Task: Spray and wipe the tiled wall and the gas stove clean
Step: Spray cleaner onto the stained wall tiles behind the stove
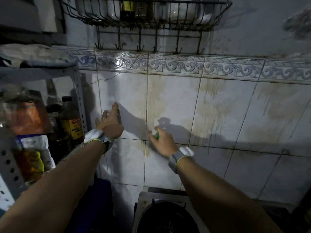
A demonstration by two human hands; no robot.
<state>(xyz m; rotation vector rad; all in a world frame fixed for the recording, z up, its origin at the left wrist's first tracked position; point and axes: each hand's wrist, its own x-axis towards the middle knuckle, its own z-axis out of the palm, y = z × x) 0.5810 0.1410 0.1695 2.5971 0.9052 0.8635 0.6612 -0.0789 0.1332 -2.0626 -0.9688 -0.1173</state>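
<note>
Left of centre, the left hand [109, 125] stretches straight fingers to the brown-streaked tiled wall [218, 115]. Mid-frame, the right hand [162, 142] curls round a green-and-white spray bottle [156, 135] close against the tiles. The gas stove [145, 201] sits bottom centre.

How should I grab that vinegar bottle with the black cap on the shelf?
Take the vinegar bottle round its narrow neck, just under the black cap, coming from the front. It stands upright, with a dark-lidded jar close on one side and the shelf post on the other, so probably only the front is free.
</note>
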